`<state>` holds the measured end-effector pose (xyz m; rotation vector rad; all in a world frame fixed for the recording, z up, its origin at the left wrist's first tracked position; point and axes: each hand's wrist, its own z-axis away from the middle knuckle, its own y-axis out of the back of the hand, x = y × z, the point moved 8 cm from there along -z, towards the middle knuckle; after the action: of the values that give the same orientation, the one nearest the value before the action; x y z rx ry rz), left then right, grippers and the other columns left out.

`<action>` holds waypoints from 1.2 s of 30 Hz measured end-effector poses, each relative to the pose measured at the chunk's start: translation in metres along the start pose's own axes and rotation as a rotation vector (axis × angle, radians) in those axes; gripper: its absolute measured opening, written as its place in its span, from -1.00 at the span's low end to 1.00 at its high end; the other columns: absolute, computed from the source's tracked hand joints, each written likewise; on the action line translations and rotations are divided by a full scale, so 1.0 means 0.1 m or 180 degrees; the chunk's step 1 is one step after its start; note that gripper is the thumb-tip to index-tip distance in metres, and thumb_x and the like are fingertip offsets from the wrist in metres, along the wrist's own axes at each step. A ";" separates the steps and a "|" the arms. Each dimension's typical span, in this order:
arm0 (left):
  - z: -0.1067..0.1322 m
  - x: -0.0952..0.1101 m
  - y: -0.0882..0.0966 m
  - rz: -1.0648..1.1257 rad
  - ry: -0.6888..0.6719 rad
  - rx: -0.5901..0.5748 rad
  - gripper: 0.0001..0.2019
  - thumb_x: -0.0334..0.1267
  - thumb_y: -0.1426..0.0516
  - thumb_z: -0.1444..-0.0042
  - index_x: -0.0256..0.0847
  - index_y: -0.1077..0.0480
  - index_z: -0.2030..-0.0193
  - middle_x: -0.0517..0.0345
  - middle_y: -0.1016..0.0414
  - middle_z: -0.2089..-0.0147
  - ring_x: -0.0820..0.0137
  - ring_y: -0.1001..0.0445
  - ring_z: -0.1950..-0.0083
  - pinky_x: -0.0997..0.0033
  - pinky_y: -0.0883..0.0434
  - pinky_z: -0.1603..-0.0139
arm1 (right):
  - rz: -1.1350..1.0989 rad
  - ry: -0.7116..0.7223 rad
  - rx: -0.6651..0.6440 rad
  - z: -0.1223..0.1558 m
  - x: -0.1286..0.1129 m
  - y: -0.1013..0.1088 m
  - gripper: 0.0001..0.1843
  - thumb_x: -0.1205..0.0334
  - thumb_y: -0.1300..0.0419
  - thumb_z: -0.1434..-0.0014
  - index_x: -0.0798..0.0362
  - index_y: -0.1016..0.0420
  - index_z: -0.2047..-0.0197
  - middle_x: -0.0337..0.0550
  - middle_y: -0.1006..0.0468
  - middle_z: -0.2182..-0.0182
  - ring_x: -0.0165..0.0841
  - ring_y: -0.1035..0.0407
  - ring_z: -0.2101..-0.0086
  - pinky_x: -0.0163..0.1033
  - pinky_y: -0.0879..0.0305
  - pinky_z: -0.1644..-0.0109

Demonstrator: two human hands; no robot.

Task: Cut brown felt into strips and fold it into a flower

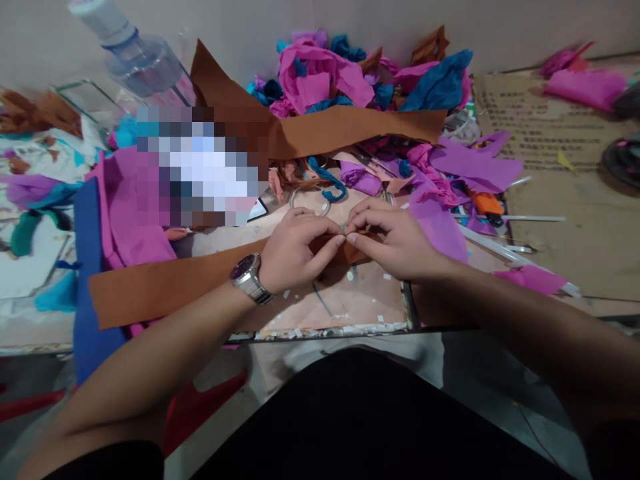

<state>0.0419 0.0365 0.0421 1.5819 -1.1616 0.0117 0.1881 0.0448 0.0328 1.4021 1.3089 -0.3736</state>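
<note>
A long brown strip of crepe-like paper [170,283] runs from the left side of the table to my fingers. My left hand [300,247], with a metal watch [250,277] on its wrist, pinches the strip's right end between thumb and forefinger. My right hand [390,237] pinches the same end, its fingertips meeting those of my left hand. The short end of the strip shows below and between the hands. Just behind them lie a pale ring [313,193] and a twisted blue piece of paper [333,183].
Crumpled pink paper [325,67] and more coloured scraps pile up at the back. A phone [257,210], partly blurred out, lies left of centre. A large water bottle [145,63] stands back left. White sticks [520,219] and an orange cutter [485,202] lie right, near cardboard [550,193].
</note>
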 end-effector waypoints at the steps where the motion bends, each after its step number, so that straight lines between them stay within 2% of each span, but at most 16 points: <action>1: 0.01 0.02 0.00 -0.0117 -0.0072 0.0013 -0.85 -0.20 -0.15 -0.33 -0.15 -0.54 0.19 0.17 -0.67 0.25 0.35 -0.54 0.23 0.13 -0.36 -0.18 | -0.0121 -0.0110 0.0008 -0.01 0.02 0.00 -0.92 0.28 -0.26 -0.26 -0.01 -0.55 0.30 -0.13 -0.53 0.21 -0.24 -0.45 0.13 -0.07 -0.36 -0.04; 4: 0.02 0.04 -0.02 -0.0381 -0.0182 -0.0008 -0.86 -0.21 -0.13 -0.33 -0.13 -0.52 0.16 0.16 -0.67 0.21 0.33 -0.57 0.20 0.07 -0.30 -0.28 | -0.0425 -0.0447 -0.0056 -0.02 0.09 -0.04 -0.88 0.25 -0.28 -0.25 -0.01 -0.55 0.36 -0.15 -0.56 0.25 -0.25 -0.45 0.14 -0.08 -0.37 -0.04; 7: 0.02 0.04 -0.02 -0.0498 -0.0232 -0.0027 -0.86 -0.21 -0.13 -0.32 -0.13 -0.52 0.16 0.17 -0.66 0.24 0.33 -0.57 0.21 0.07 -0.31 -0.28 | -0.0597 -0.0686 -0.0151 -0.02 0.14 -0.06 -0.87 0.21 -0.31 -0.22 -0.01 -0.55 0.38 -0.16 -0.57 0.27 -0.26 -0.46 0.16 -0.09 -0.39 -0.01; 12: 0.02 0.05 -0.03 -0.0645 -0.0311 -0.0040 -0.88 -0.23 -0.14 -0.31 -0.13 -0.51 0.18 0.19 -0.63 0.28 0.33 -0.55 0.23 0.06 -0.30 -0.28 | -0.0625 -0.0800 -0.0170 -0.01 0.16 -0.07 -0.88 0.23 -0.31 -0.20 0.00 -0.57 0.39 -0.15 -0.56 0.26 -0.28 -0.45 0.20 -0.13 -0.40 0.06; 19: 0.01 0.08 -0.05 -0.0718 -0.0341 -0.0041 -0.87 -0.25 -0.12 -0.33 -0.12 -0.52 0.15 0.17 -0.62 0.29 0.32 -0.56 0.21 0.03 -0.26 -0.32 | -0.0631 -0.0783 -0.0110 -0.01 0.16 -0.10 -0.87 0.32 -0.24 -0.17 0.03 -0.50 0.42 -0.19 -0.56 0.27 -0.34 -0.44 0.25 -0.19 -0.38 0.09; 24: 0.01 0.05 -0.04 -0.0132 -0.0126 0.0015 -0.84 -0.20 -0.13 -0.34 -0.13 -0.54 0.16 0.17 -0.68 0.23 0.35 -0.57 0.22 0.11 -0.35 -0.22 | -0.0653 -0.0689 -0.0236 -0.01 0.15 -0.12 -0.89 0.35 -0.19 -0.16 0.02 -0.45 0.40 -0.18 -0.51 0.26 -0.32 -0.42 0.22 -0.19 -0.37 0.11; 27: 0.00 0.02 -0.03 0.0107 0.0009 0.0052 -0.83 -0.20 -0.14 -0.35 -0.15 -0.55 0.20 0.17 -0.68 0.24 0.36 -0.55 0.24 0.18 -0.39 -0.12 | -0.0638 -0.0666 -0.0202 0.00 0.16 -0.10 -0.90 0.33 -0.20 -0.21 0.02 -0.49 0.36 -0.17 -0.53 0.24 -0.31 -0.42 0.21 -0.15 -0.38 0.07; 30: -0.01 -0.01 0.01 0.0084 0.0038 0.0156 -0.84 -0.21 -0.16 -0.33 -0.15 -0.55 0.23 0.17 -0.66 0.27 0.36 -0.51 0.27 0.21 -0.40 -0.04 | -0.0502 -0.0500 -0.0060 0.00 0.14 -0.04 -0.93 0.27 -0.25 -0.25 0.01 -0.56 0.29 -0.15 -0.55 0.20 -0.26 -0.45 0.14 -0.06 -0.39 -0.05; 33: -0.01 -0.03 0.01 0.0043 0.0042 0.0166 -0.84 -0.21 -0.16 -0.31 -0.15 -0.55 0.26 0.19 -0.65 0.30 0.37 -0.49 0.28 0.20 -0.40 -0.05 | -0.0390 -0.0342 0.0014 0.00 0.10 -0.01 -0.93 0.26 -0.27 -0.26 -0.01 -0.60 0.27 -0.14 -0.57 0.20 -0.24 -0.47 0.10 -0.03 -0.37 -0.10; 36: -0.01 -0.04 0.00 0.0091 0.0094 0.0113 -0.84 -0.22 -0.16 -0.30 -0.15 -0.54 0.28 0.19 -0.64 0.31 0.37 -0.48 0.30 0.20 -0.40 -0.06 | -0.0338 -0.0286 0.0025 0.00 0.07 -0.01 -0.93 0.28 -0.27 -0.26 0.00 -0.60 0.28 -0.14 -0.56 0.22 -0.26 -0.47 0.14 -0.08 -0.38 -0.05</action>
<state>0.0405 0.0392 0.0402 1.5912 -1.1667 0.0745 0.1896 0.0482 0.0264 1.3105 1.3123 -0.5080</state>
